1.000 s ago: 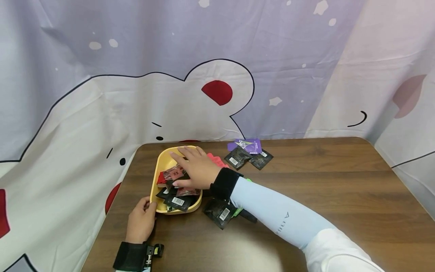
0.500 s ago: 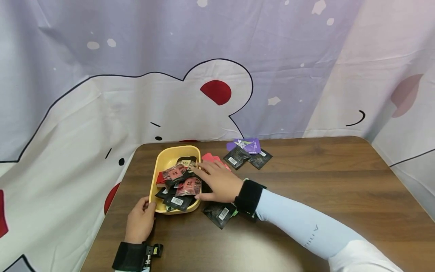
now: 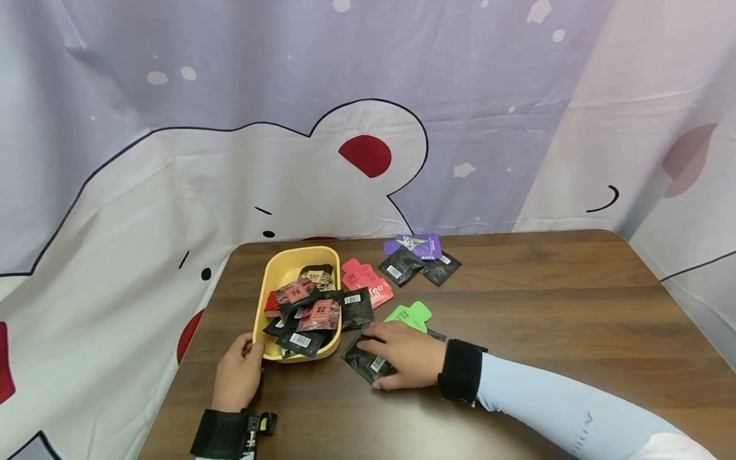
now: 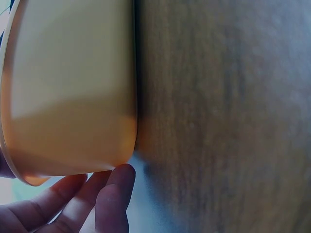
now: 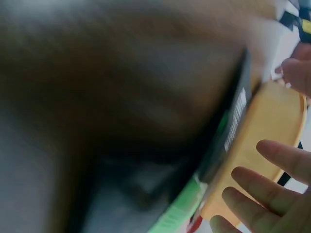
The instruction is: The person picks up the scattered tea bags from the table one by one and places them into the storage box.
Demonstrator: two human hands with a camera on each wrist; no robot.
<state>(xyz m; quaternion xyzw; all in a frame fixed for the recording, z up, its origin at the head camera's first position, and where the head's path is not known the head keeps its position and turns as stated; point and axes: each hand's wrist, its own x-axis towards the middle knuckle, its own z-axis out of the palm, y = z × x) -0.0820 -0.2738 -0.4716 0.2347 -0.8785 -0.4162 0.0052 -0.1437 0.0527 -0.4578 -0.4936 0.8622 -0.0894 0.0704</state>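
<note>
A yellow tray [image 3: 270, 282] [image 4: 68, 92] [image 5: 265, 141] heaped with several red and black sachets stands at the table's left. My left hand [image 3: 238, 370] [image 4: 92, 204] holds its near left corner, thumb on the rim. My right hand [image 3: 402, 354] [image 5: 267, 189] lies flat, fingers straight, on a black sachet [image 3: 365, 359] [image 5: 228, 126] just right of the tray. A green sachet [image 3: 411, 315] lies just beyond that hand.
Red sachets [image 3: 368, 284] and a black one [image 3: 355, 306] lie beside the tray's right rim. Two black sachets [image 3: 416, 267] and a purple one [image 3: 416, 244] sit near the far edge. A printed curtain [image 3: 345, 115] hangs behind the brown table [image 3: 546, 306].
My right hand has left the tray, leaving sachets there, and drawn back toward me onto the black sachet on the table. The left hand has stayed on the tray's corner.
</note>
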